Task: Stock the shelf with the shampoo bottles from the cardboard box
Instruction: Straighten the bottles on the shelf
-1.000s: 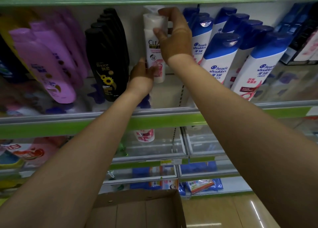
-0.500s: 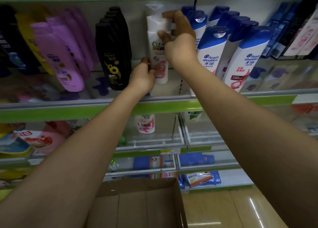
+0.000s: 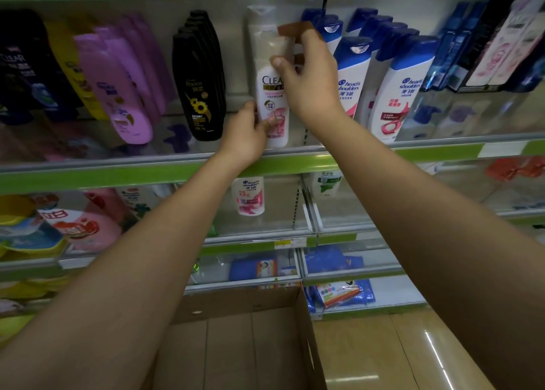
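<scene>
Overhead, we reach into the green-edged shelf [image 3: 177, 180] with both arms, the open cardboard box [image 3: 253, 339] sitting below us on the floor. Rows of blue-capped bottles [image 3: 392, 89] stand just right of our work, black bottles [image 3: 200, 89] just left, purple ones [image 3: 118, 89] farther left. Between them stands the white shampoo bottle [image 3: 272, 95], upright near the shelf's front edge. Our right hand [image 3: 309, 77] holds its upper body, thumb on the front, fingers curled behind the right side. Our left hand [image 3: 247, 136] pinches its lower left edge, thumb [image 3: 267, 123] across the pink label. Both grips are closed on the bottle.
</scene>
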### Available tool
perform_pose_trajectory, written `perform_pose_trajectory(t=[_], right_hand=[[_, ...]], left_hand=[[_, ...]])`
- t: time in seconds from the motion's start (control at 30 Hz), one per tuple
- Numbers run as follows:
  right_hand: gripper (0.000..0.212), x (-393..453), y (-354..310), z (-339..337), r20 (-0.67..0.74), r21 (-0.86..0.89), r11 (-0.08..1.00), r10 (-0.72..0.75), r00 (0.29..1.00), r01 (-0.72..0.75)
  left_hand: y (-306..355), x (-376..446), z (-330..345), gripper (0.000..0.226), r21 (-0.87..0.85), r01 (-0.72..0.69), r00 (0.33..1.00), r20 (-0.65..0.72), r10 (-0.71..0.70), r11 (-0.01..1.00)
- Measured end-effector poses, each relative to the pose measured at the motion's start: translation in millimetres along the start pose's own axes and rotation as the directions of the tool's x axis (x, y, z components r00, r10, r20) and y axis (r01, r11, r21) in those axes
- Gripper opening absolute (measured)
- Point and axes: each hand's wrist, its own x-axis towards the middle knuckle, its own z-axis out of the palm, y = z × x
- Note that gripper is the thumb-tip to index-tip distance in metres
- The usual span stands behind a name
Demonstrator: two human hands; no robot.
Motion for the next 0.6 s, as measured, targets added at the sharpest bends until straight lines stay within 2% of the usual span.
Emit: perform_pose_trajectory(t=[0.4,0.6], right_hand=[[0.029,-11.6,-4.7,-10.8,0.039,-0.029,0.999,-0.036,0.999,0.038],[0.035,-13.9,-6.0,-11.2,0.074,-0.076,0.996,-0.041,0.996,0.046]], left_hand=[[5.8,-14.2,-2.4,0.033,0.006,0.022,1.0,0.014,-0.022,1.0],[5.8,-19.3,-6.2,0.036,-0.108,0.044,0.998,0.056,-0.038,0.993]])
